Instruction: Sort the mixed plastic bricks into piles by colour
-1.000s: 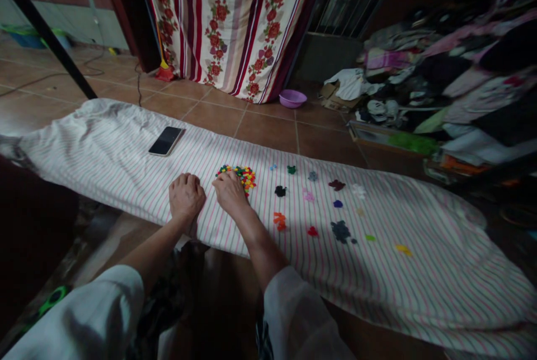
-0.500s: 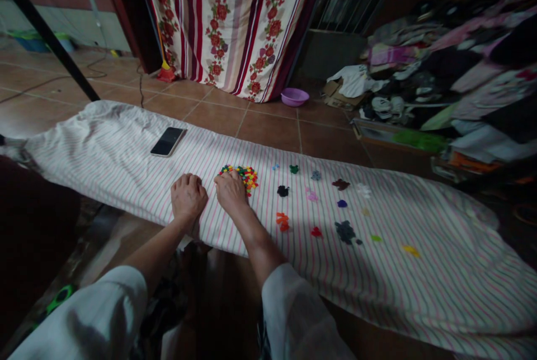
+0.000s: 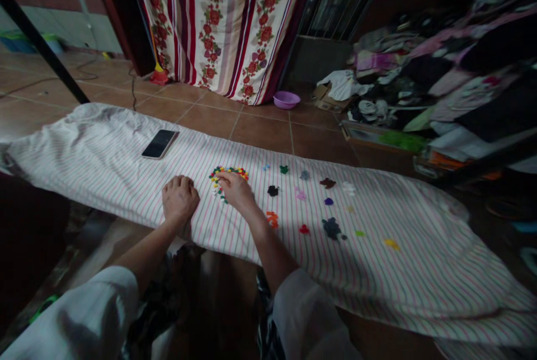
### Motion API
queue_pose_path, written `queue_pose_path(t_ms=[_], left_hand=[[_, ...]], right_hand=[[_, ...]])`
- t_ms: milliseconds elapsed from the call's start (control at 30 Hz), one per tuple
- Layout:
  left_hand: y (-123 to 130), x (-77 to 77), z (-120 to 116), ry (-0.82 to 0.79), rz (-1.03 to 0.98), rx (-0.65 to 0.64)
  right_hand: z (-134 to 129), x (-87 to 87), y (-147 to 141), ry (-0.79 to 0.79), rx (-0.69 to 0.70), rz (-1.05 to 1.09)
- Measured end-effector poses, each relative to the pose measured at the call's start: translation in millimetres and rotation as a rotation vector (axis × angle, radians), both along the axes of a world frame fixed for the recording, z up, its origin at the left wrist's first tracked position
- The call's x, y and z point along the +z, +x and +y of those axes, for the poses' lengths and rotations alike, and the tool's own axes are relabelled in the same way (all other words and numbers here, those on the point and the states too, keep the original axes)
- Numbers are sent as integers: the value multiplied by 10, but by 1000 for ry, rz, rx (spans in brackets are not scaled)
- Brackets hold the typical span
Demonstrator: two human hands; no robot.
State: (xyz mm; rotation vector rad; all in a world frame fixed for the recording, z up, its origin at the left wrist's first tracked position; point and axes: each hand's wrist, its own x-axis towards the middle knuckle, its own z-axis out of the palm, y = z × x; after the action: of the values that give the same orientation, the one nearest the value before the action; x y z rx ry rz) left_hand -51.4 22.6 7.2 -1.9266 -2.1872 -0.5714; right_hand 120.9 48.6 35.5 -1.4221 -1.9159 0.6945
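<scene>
Small mixed coloured pieces lie in a heap (image 3: 232, 170), mostly red, yellow and green, on the striped cloth (image 3: 235, 231). Over the heap, my right hand (image 3: 237, 189) is closed, fingertips together among the pieces; whatever they hold is too small to make out. Several white and green pieces (image 3: 218, 193) lie loose at its near left side. My left hand (image 3: 180, 199) rests on the cloth to the left, fingers curled under, their inside hidden. Right of the heap are single-colour groups: black pieces (image 3: 273, 190), orange pieces (image 3: 272, 219), dark grey pieces (image 3: 331, 228) and brown pieces (image 3: 328, 183).
A phone (image 3: 160, 143) lies on the cloth, beyond my left hand. Yellow pieces (image 3: 391, 244) sit farthest right. Behind the cloth are a tiled floor, a purple basin (image 3: 286, 99), a flowered curtain (image 3: 235, 24) and piled clothes (image 3: 444, 80).
My right hand has shifted toward the heap's right side and turned, uncovering pieces at its left. White and green pieces now show there. My left hand stays resting; the whole view has shifted slightly.
</scene>
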Motion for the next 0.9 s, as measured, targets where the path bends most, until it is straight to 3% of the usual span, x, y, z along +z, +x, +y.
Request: queue_pose_path(t_ms=[100,233,500,633,767,900], left_hand=[[-3,-17,1,5,0,4],[-18,-41,1,17,-3,-1],[8,35,-25,-59,9,21],[20,55,-34,-69,17,34],[18,59,-28,-90,16,40],[31,84,-37,-93,1,37]], right_hand=[[-7,-35,184,-53,-29,138],[-26,-70,513,-3,-111,247],[-152,67,1333,77,-278,358],[-226,45,1689,59,-382,413],[-284,-34,1919,-24,-452,480],[-329,-80,1989,-66,-435,546]])
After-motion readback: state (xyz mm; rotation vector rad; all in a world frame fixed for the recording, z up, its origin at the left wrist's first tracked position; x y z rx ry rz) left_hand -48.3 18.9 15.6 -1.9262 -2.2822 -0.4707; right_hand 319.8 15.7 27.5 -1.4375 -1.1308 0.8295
